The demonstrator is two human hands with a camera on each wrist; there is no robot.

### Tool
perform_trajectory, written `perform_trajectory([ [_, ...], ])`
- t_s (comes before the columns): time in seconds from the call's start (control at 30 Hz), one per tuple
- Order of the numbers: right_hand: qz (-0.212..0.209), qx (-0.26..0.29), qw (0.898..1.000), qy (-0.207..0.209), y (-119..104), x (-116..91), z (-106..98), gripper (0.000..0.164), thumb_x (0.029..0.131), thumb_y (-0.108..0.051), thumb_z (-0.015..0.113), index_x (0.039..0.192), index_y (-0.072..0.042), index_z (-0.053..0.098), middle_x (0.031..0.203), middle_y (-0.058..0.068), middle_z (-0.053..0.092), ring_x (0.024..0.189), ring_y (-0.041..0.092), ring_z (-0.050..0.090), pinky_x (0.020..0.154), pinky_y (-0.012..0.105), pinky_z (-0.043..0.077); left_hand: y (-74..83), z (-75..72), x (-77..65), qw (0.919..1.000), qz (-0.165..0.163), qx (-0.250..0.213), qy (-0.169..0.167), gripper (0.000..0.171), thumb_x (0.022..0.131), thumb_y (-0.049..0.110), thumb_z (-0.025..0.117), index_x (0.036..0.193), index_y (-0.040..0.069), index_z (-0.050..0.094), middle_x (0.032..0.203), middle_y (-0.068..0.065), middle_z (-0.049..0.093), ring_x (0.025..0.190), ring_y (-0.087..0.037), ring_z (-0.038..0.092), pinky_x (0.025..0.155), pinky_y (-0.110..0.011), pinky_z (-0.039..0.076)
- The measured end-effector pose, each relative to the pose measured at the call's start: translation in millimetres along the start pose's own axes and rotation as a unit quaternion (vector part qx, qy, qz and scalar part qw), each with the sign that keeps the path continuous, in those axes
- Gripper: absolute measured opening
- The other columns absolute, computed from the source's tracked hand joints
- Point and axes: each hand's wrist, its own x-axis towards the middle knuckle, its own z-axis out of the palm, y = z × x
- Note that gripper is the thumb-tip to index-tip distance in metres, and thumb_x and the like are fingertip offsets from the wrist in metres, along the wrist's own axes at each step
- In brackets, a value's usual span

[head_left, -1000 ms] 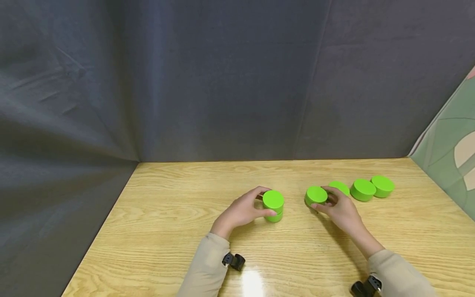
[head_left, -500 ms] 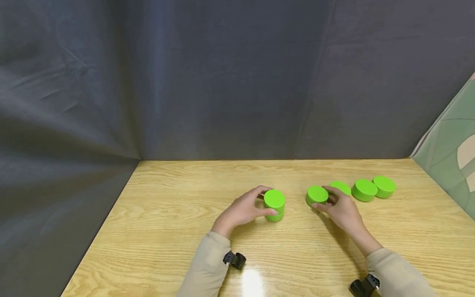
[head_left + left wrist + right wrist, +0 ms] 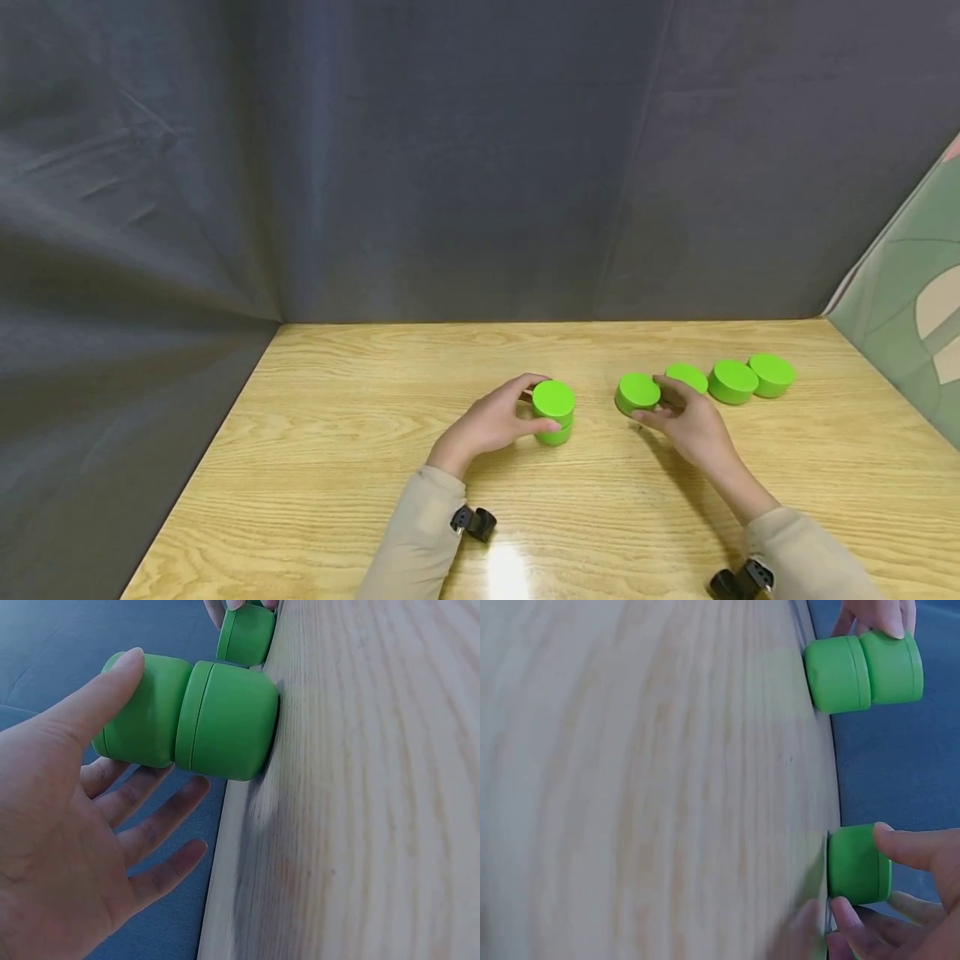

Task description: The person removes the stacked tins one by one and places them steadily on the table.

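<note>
My left hand [image 3: 489,423] pinches a small green round container [image 3: 553,398] between thumb and fingers. It sits on top of a second green container [image 3: 555,437], making a stack of two. The left wrist view shows a seam round the lower container [image 3: 229,720], while the hand's lower fingers spread free beside it. To the right, my right hand [image 3: 696,429] grips another green container [image 3: 637,393]. In the right wrist view that container [image 3: 855,862] has its base at the wooden surface, the thumb on one side and fingers on the other.
Three more green containers stand behind and right of my right hand: one [image 3: 686,377] partly hidden by the held container's hand, then a pair [image 3: 732,382] close together. Dark cloth [image 3: 450,167] walls the wooden table's [image 3: 375,375] back and left; a green patterned cloth [image 3: 885,292] hangs right.
</note>
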Motion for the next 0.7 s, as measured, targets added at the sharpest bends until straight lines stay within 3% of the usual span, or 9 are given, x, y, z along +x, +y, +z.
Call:
perform_trajectory([
  [0.27,-0.006,0.012,1.000,0.021,-2,-7,-4,0.076,0.090,-0.025,0.076,0.145,0.011,0.038,0.137,0.034,0.049,0.105,0.037,0.063,0.072,0.022,0.052,1.3,1.0,0.7,0.9999,0.000,0.013,-0.005,0.066,0.087,0.046,0.074,0.145,0.031,0.046,0.127,0.014,0.056,0.117,-0.010,0.052,0.096,-0.040,0.047],
  [0.37,-0.006,0.024,0.999,0.032,-4,-9,-6,0.074,0.090,-0.023,0.076,0.145,0.009,0.040,0.137,0.032,0.050,0.098,0.020,0.065,0.070,0.017,0.051,3.7,0.7,-0.4,0.9998,-0.004,0.019,-0.005,0.067,0.088,0.047,0.073,0.146,0.030,0.045,0.130,0.013,0.055,0.119,-0.012,0.052,0.097,-0.043,0.046],
  [0.5,-0.008,0.038,0.998,0.042,-7,-13,-8,0.071,0.091,-0.022,0.075,0.146,0.007,0.040,0.137,0.030,0.051,0.089,-0.007,0.055,0.071,0.014,0.050,6.8,0.7,-1.7,0.9996,-0.011,0.024,-0.008,0.073,0.088,0.048,0.074,0.150,0.027,0.042,0.134,0.010,0.054,0.122,-0.014,0.051,0.099,-0.047,0.044],
  [0.7,-0.028,0.056,0.995,0.076,-11,-17,-9,0.067,0.091,-0.018,0.075,0.145,0.005,0.043,0.133,0.028,0.055,0.087,-0.015,0.052,0.068,0.014,0.050,4.1,1.1,-0.1,0.9996,-0.008,0.026,-0.010,0.080,0.085,0.045,0.078,0.151,0.024,0.040,0.137,0.006,0.054,0.125,-0.017,0.050,0.102,-0.048,0.043],
])
